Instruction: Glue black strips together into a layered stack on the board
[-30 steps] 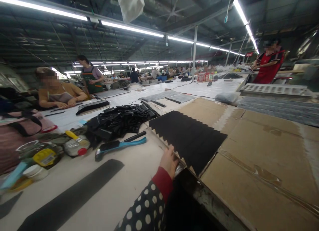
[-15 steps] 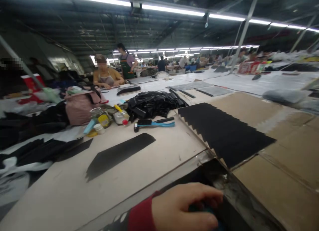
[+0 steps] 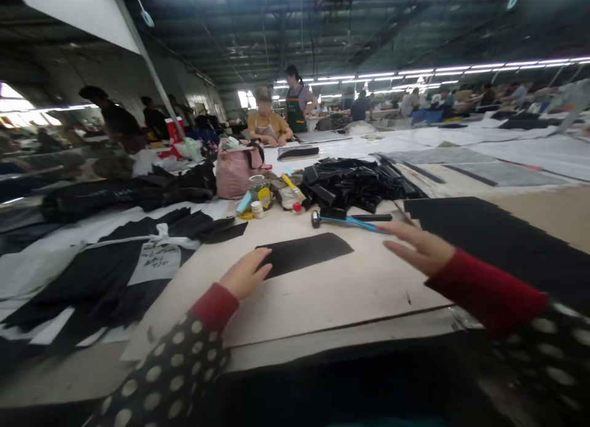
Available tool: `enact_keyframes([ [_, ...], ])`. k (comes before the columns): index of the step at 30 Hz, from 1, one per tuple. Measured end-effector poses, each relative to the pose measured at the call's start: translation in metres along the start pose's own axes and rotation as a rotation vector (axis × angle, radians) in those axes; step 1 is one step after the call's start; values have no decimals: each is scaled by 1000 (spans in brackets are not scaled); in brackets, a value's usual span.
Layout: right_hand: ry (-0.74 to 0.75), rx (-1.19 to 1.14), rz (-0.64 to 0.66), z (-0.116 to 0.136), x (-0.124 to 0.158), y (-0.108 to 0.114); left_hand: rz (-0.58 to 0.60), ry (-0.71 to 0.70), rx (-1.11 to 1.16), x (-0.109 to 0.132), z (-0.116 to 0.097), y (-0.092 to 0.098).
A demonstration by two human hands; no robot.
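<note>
left hand (image 3: 244, 274): fingers loosely open, tips touching the near end of the black strip (image 3: 306, 254).
right hand (image 3: 421, 247): fingers spread open, holding nothing, hovering just short of the blue-handled hammer (image 3: 350, 220).
black strip: flat on the worktop (image 3: 322, 292), near its front edge.
risk: one-ended pressure could skew or crease the strip.

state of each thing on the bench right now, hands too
left hand: open, empty, fingertips on the near end of the black strip
right hand: open, empty, hovering above the table
flat black fabric strip: lying flat on the table
blue-handled hammer: lying on its side, untouched
pile of black cut pieces: heaped loosely
pink bag: standing upright
</note>
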State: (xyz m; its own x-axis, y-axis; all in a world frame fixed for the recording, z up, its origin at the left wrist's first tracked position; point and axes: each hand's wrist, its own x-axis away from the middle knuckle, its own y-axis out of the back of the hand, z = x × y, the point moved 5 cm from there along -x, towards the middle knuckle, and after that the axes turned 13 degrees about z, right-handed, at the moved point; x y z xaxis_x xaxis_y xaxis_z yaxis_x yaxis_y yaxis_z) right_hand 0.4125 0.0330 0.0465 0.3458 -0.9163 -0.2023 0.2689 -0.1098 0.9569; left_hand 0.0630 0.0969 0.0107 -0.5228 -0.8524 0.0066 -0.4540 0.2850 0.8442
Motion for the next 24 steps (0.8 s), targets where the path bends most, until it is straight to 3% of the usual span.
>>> enact_keyframes([
  [4,135,39,124,26,-75,-85,-165,41,-45,-11,6,-7],
  [7,78,147,131,25,-122,-136,-309,3,8,-24,7,-18],
  [9,19,193,183,18,-141,-157,-282,42,-29,-32,15,-28],
  [13,-72,194,289,11,-138,-169,-66,121,-236,-38,25,-45],
  [19,-66,190,444,23,-101,-162,16,127,-328,-26,15,-48],
  [22,-29,183,371,21,-84,-169,20,106,-333,-17,12,-52],
  [24,25,172,257,16,-74,-178,23,101,-333,-12,10,-53],
])
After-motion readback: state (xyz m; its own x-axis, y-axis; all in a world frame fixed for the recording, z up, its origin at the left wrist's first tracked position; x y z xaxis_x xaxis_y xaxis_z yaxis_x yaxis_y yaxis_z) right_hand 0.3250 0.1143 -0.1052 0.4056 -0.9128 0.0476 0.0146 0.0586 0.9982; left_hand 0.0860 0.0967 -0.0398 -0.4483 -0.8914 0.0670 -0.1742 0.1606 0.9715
